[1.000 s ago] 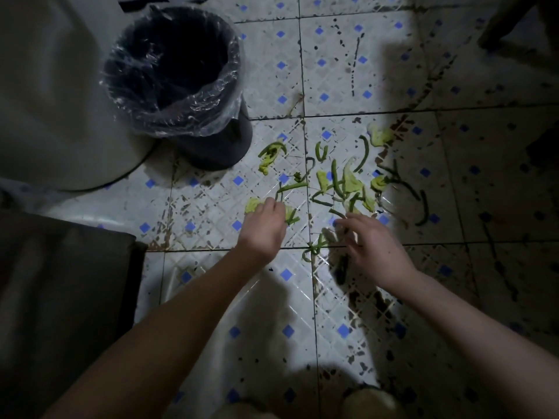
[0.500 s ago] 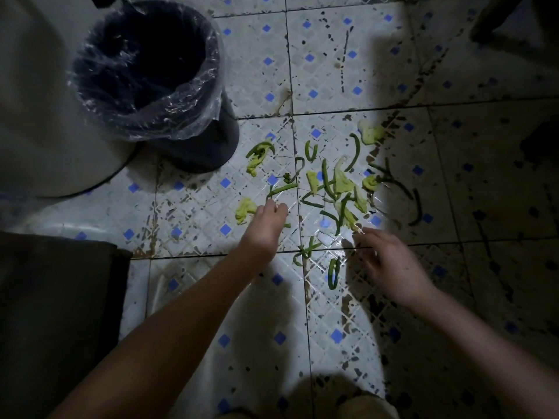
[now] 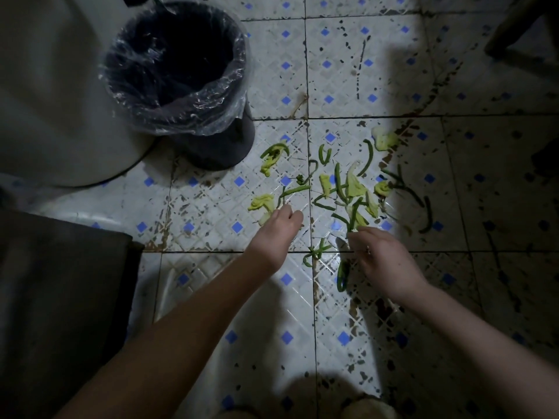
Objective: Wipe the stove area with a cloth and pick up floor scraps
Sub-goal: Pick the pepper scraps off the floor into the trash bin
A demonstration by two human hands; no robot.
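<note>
Floor: a white tiled floor (image 3: 211, 213) with small blue diamond insets and dark speckled stains is filling the view, lit in the middle and falling into shadow toward the right edge.
Scraps: green vegetable strips and pale yellow-green leaf scraps (image 3: 341, 192) are lying scattered across the tiles in the middle of the floor, just beyond both hands.
Leaf piece: a pale yellow-green leaf scrap (image 3: 262, 204) is lying just left of the left fingertips, touching or nearly touching them.
Curled strips: a small tangle of dark green strips (image 3: 316, 252) is lying on the grout line between the two hands, and one more curved dark green strip (image 3: 341, 276) is lying beside the right hand's thumb side.
Left hand: the left hand (image 3: 276, 234) is reaching down to the floor with fingers bent and bunched together at the tips; whether it is gripping a scrap I cannot tell.
Right hand: the right hand (image 3: 382, 261) is hovering low over the tiles, fingers curled loosely inward, its fingertips meeting the near end of a green strip at the edge of the scatter; a firm hold is not visible.
Bin: a round dark waste bin lined with a clear plastic bag (image 3: 178, 77) is standing toward the far left of the floor, near the scraps, its mouth open.
Left side: a large pale rounded object (image 3: 45, 95) is sitting beside the bin, and a dark cloth-like mass (image 3: 54, 291) is filling the near left corner.
</note>
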